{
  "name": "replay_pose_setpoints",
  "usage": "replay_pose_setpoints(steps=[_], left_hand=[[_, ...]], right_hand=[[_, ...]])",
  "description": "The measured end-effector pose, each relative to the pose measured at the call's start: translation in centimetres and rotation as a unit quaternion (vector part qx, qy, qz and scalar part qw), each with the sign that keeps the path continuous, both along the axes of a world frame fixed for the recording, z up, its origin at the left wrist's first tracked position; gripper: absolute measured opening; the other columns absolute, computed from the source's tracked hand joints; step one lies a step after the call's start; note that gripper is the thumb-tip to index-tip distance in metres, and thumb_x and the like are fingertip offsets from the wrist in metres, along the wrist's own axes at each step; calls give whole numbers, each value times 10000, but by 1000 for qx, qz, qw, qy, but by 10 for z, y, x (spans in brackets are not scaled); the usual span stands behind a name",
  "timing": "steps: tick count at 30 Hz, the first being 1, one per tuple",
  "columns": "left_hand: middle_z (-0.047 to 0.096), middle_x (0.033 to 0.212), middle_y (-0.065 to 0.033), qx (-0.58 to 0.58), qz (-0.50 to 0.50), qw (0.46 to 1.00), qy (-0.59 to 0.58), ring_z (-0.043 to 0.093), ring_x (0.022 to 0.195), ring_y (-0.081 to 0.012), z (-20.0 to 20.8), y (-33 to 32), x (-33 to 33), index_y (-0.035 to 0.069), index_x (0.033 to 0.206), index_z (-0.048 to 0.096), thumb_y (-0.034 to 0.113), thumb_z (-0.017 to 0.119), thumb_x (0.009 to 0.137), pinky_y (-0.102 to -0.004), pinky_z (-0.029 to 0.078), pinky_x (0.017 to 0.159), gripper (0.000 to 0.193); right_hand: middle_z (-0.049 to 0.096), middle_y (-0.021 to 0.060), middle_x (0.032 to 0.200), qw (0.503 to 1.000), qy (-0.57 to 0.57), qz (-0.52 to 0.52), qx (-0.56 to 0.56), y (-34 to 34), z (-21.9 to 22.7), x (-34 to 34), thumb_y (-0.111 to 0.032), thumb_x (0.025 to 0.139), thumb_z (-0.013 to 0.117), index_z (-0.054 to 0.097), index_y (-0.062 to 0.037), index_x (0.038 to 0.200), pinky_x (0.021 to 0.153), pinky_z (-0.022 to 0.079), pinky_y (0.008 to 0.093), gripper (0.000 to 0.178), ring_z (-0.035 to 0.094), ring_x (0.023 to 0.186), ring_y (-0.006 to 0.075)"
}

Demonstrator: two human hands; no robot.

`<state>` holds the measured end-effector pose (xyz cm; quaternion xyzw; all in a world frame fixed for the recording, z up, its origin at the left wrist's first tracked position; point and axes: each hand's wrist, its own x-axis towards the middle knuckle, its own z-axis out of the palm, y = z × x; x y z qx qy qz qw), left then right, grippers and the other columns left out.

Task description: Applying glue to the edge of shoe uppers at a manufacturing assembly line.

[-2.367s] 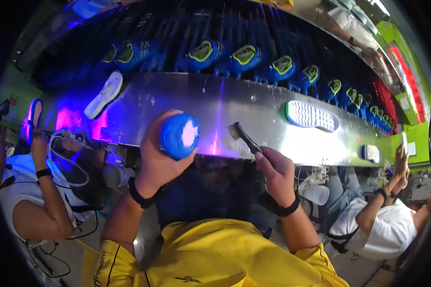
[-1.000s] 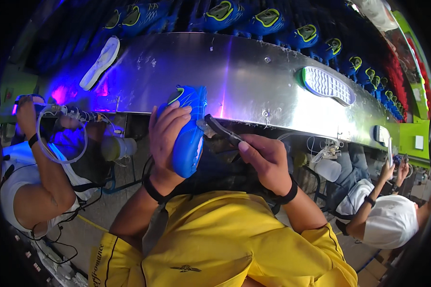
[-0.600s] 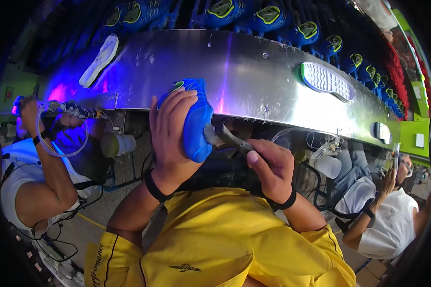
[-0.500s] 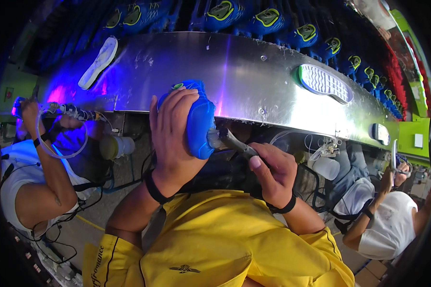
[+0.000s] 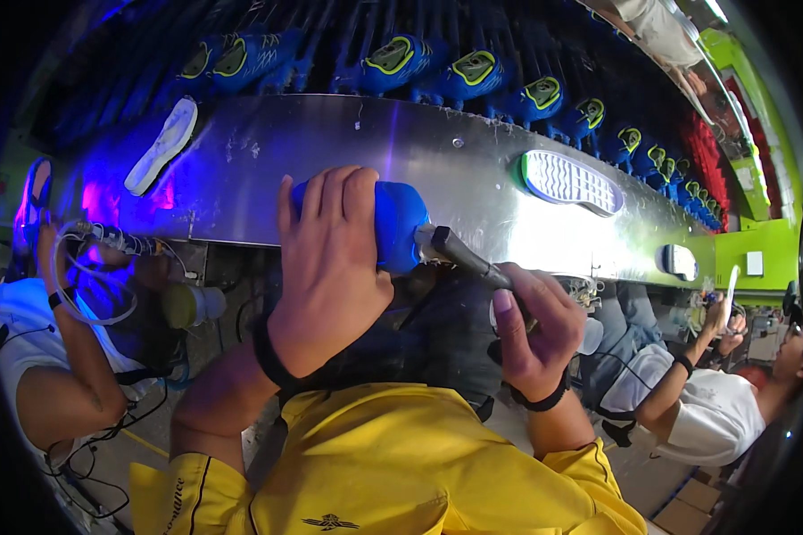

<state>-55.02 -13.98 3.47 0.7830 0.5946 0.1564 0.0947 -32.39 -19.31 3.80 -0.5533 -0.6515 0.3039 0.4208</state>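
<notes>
A blue shoe upper [image 5: 400,226] is gripped by my left hand [image 5: 332,259], whose fingers wrap over its top and side. My right hand [image 5: 542,332] is closed around the dark handle of a brush [image 5: 469,257]. The brush's bristle end touches the side of the blue upper near its lower edge. Most of the upper's opening lies hidden under my left fingers. Both hands are just in front of the metal ledge [image 5: 321,143].
Blue shoes [image 5: 473,71] line the dark conveyor behind the ledge. On the ledge lie a white sole [image 5: 162,147] at left and a white-and-green sole [image 5: 573,183] at right. Co-workers sit on both sides; the right one [image 5: 687,401] holds a sole.
The shoe upper has been turned in my left hand, with my fingers now covering its top. The brush has moved slightly right and up with it. The view has shifted a little.
</notes>
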Motion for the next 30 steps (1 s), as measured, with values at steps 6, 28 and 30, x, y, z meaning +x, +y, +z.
replay_pose_setpoints(steps=[6,28,30], left_hand=[[613,1214,-189,-21,-10,999,-39,575,1203,-446,8,24,-15,59,1291,535,-16,784,662,-523,441,1079,681],[664,1286,-214,-230,12,965,-125,657,1218,-392,16,86,-67,4,1371,545,100,890,690,-442,526,1037,770],[643,1337,-217,-217,-3,970,-107,646,1249,-386,11,87,-76,5,1414,513,102,901,689,-439,522,1052,827]], right_hand=[[649,110,755,998,-16,39,47,34,-12,0,-44,889,715,754,17,1116,571,462,318,239,605,587,214],[715,148,812,982,186,20,-18,56,-96,-69,-102,974,729,752,63,1093,663,519,310,204,689,702,210],[720,159,817,983,179,16,-45,52,-95,-71,-97,965,739,757,55,1106,661,530,323,208,702,699,226]])
